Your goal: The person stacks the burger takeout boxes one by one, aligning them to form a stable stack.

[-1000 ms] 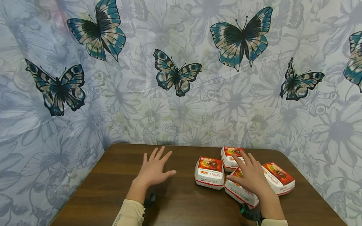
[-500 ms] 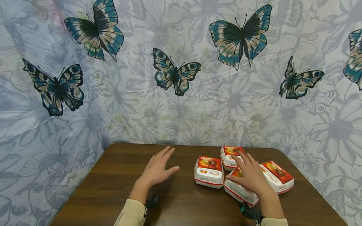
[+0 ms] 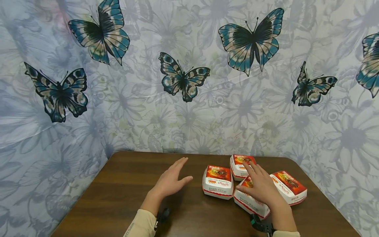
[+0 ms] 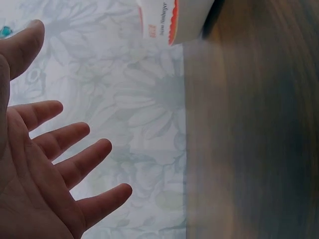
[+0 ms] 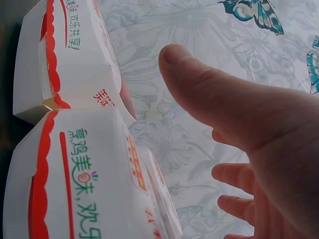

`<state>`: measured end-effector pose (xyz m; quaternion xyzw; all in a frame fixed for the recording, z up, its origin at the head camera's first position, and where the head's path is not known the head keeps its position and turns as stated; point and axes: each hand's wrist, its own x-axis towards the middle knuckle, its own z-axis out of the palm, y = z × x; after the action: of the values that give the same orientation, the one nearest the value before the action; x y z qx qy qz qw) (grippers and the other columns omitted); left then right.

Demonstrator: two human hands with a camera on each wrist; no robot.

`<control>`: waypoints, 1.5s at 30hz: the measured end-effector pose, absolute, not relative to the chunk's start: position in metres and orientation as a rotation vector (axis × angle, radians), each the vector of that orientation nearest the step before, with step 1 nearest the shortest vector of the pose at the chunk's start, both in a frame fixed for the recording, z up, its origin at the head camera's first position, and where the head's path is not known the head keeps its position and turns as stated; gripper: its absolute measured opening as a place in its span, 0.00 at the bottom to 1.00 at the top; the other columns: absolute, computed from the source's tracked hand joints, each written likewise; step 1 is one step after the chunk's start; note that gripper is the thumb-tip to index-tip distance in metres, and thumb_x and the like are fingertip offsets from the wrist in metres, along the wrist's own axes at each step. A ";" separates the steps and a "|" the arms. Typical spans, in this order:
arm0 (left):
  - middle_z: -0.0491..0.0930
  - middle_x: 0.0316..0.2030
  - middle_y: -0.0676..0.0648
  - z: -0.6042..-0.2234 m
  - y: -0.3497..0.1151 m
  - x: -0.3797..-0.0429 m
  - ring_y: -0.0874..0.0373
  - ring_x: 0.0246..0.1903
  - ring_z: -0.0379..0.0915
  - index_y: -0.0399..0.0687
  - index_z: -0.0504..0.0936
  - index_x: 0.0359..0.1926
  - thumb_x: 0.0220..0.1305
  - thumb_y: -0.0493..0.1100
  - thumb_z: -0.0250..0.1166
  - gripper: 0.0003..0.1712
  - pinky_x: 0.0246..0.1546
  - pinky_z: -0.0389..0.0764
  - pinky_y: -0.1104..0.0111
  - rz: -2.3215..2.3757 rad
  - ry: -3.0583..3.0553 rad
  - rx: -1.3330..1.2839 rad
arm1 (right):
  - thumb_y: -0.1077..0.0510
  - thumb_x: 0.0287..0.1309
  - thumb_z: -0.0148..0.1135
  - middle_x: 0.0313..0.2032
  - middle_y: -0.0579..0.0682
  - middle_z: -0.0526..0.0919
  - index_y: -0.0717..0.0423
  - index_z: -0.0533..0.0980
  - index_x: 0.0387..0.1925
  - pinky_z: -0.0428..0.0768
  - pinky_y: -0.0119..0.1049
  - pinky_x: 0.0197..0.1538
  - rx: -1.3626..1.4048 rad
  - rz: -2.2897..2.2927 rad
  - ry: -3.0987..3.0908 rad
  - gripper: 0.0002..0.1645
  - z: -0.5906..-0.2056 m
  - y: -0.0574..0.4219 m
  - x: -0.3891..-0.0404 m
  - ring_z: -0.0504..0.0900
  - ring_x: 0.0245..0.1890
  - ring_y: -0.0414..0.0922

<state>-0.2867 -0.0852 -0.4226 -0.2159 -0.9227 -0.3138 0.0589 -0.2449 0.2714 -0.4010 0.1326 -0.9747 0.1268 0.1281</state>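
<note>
Several white-and-red cardboard burger boxes stand grouped on the right half of the wooden table (image 3: 118,194). My right hand (image 3: 262,186), fingers straight and thumb spread, hovers over the front box (image 3: 250,202) and hides part of its top. In the right wrist view the palm shows bare, with the front box (image 5: 94,174) beside the thumb. My left hand (image 3: 171,180) is held above the table with straight fingers and holds nothing. The left box (image 3: 218,182) is nearest to it; a box (image 4: 174,20) also shows beyond the left fingers in the left wrist view.
Behind the front box stands the back box (image 3: 239,168), partly covered by the right fingertips. The right box (image 3: 288,187) sits angled toward the table's right edge. A butterfly-printed cloth (image 3: 183,128) hangs just behind the table.
My left hand has moved to the right, toward the boxes, and its spread fingers have come together. My right hand and the boxes have hardly moved.
</note>
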 end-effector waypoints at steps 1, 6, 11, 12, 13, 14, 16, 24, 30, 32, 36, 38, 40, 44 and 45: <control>0.57 0.77 0.48 -0.423 -0.084 -0.288 0.46 0.74 0.57 0.58 0.55 0.78 0.66 0.64 0.62 0.46 0.66 0.66 0.42 -0.962 -2.794 -0.660 | 0.32 0.52 0.70 0.71 0.68 0.63 0.58 0.60 0.74 0.62 0.71 0.65 0.393 0.368 -2.828 0.58 -0.400 0.271 -0.245 0.60 0.69 0.72; 0.55 0.78 0.49 -0.425 -0.076 -0.294 0.46 0.75 0.55 0.59 0.55 0.78 0.65 0.65 0.62 0.46 0.67 0.65 0.40 -1.009 -2.799 -0.716 | 0.34 0.52 0.71 0.71 0.69 0.64 0.59 0.60 0.74 0.62 0.72 0.64 0.389 0.386 -2.826 0.58 -0.398 0.270 -0.245 0.60 0.69 0.72; 0.51 0.79 0.53 -0.427 -0.066 -0.301 0.47 0.77 0.51 0.66 0.53 0.79 0.64 0.67 0.63 0.48 0.68 0.63 0.39 -1.075 -2.823 -0.764 | 0.33 0.53 0.70 0.72 0.69 0.62 0.59 0.58 0.75 0.60 0.72 0.65 0.382 0.404 -2.859 0.58 -0.399 0.269 -0.247 0.58 0.70 0.72; 0.50 0.79 0.53 -0.428 -0.064 -0.303 0.47 0.77 0.50 0.67 0.52 0.79 0.64 0.67 0.62 0.48 0.68 0.63 0.39 -1.089 -2.822 -0.778 | 0.33 0.53 0.70 0.72 0.69 0.62 0.59 0.58 0.75 0.60 0.72 0.65 0.382 0.405 -2.861 0.59 -0.399 0.269 -0.247 0.58 0.70 0.72; 0.49 0.79 0.53 -0.428 -0.061 -0.305 0.47 0.77 0.49 0.68 0.52 0.79 0.64 0.67 0.63 0.48 0.68 0.62 0.39 -1.108 -2.818 -0.798 | 0.33 0.53 0.70 0.72 0.69 0.62 0.59 0.58 0.75 0.60 0.72 0.65 0.381 0.405 -2.862 0.59 -0.399 0.269 -0.247 0.58 0.70 0.72; 0.49 0.79 0.53 -0.429 -0.059 -0.307 0.47 0.78 0.48 0.68 0.51 0.79 0.64 0.67 0.63 0.48 0.68 0.62 0.39 -1.124 -2.816 -0.817 | 0.33 0.53 0.70 0.72 0.69 0.62 0.59 0.58 0.75 0.61 0.72 0.65 0.377 0.409 -2.863 0.59 -0.400 0.269 -0.247 0.59 0.70 0.72; 0.47 0.80 0.53 -0.430 -0.054 -0.309 0.47 0.78 0.47 0.69 0.51 0.79 0.64 0.65 0.63 0.48 0.69 0.62 0.40 -1.170 -2.816 -0.852 | 0.34 0.53 0.70 0.72 0.70 0.62 0.59 0.58 0.75 0.61 0.72 0.65 0.371 0.422 -2.866 0.58 -0.400 0.268 -0.246 0.59 0.70 0.72; 0.48 0.80 0.50 -0.440 -0.031 -0.317 0.47 0.78 0.45 0.62 0.51 0.79 0.62 0.64 0.66 0.51 0.70 0.60 0.41 -1.242 -2.818 -0.957 | 0.33 0.52 0.70 0.72 0.69 0.62 0.59 0.58 0.75 0.62 0.72 0.64 0.378 0.433 -2.864 0.59 -0.401 0.268 -0.245 0.61 0.69 0.72; 0.44 0.80 0.52 -0.443 -0.018 -0.323 0.46 0.79 0.42 0.65 0.51 0.79 0.62 0.63 0.67 0.50 0.70 0.59 0.40 -1.367 -2.801 -0.947 | 0.34 0.52 0.71 0.72 0.70 0.61 0.57 0.57 0.76 0.61 0.72 0.65 0.400 0.455 -2.859 0.59 -0.401 0.268 -0.247 0.60 0.70 0.72; 0.42 0.80 0.52 -0.443 -0.016 -0.325 0.45 0.79 0.40 0.65 0.51 0.79 0.62 0.63 0.67 0.50 0.70 0.59 0.39 -1.419 -2.793 -0.948 | 0.34 0.52 0.71 0.72 0.70 0.61 0.57 0.57 0.76 0.61 0.72 0.65 0.404 0.463 -2.866 0.59 -0.401 0.268 -0.248 0.60 0.69 0.73; 0.42 0.80 0.51 -0.446 -0.010 -0.330 0.45 0.79 0.39 0.62 0.50 0.79 0.62 0.61 0.67 0.52 0.71 0.57 0.40 -1.485 -2.783 -0.955 | 0.34 0.52 0.71 0.72 0.71 0.61 0.57 0.57 0.75 0.62 0.73 0.63 0.398 0.481 -2.878 0.59 -0.401 0.267 -0.249 0.60 0.68 0.76; 0.42 0.80 0.51 -0.448 -0.008 -0.332 0.46 0.79 0.39 0.61 0.50 0.79 0.61 0.61 0.68 0.53 0.72 0.56 0.41 -1.504 -2.785 -0.954 | 0.35 0.52 0.71 0.71 0.71 0.61 0.57 0.57 0.75 0.63 0.74 0.62 0.395 0.488 -2.879 0.59 -0.400 0.267 -0.249 0.61 0.67 0.76; 0.42 0.80 0.51 -0.452 -0.005 -0.335 0.47 0.79 0.39 0.60 0.50 0.79 0.61 0.60 0.69 0.53 0.73 0.56 0.42 -1.529 -2.790 -0.949 | 0.35 0.53 0.71 0.72 0.71 0.60 0.57 0.57 0.76 0.62 0.75 0.62 0.387 0.500 -2.887 0.58 -0.400 0.268 -0.249 0.60 0.68 0.76; 0.44 0.80 0.50 -0.459 -0.002 -0.339 0.47 0.79 0.40 0.60 0.49 0.80 0.59 0.57 0.71 0.55 0.73 0.56 0.43 -1.606 -2.788 -0.928 | 0.32 0.52 0.69 0.72 0.72 0.59 0.57 0.56 0.76 0.61 0.75 0.61 0.371 0.509 -2.910 0.59 -0.401 0.270 -0.248 0.59 0.68 0.76; 0.44 0.80 0.50 -0.460 -0.002 -0.339 0.47 0.79 0.41 0.62 0.48 0.80 0.59 0.57 0.71 0.55 0.73 0.56 0.44 -1.628 -2.785 -0.917 | 0.32 0.53 0.69 0.72 0.71 0.59 0.56 0.56 0.76 0.61 0.75 0.62 0.366 0.517 -2.916 0.60 -0.401 0.270 -0.247 0.59 0.69 0.75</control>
<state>-0.3392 -0.0019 -0.4602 -0.2719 -0.8257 -0.4827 -0.1061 -0.2475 0.2704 -0.4007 0.1223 -0.9742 0.1727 0.0785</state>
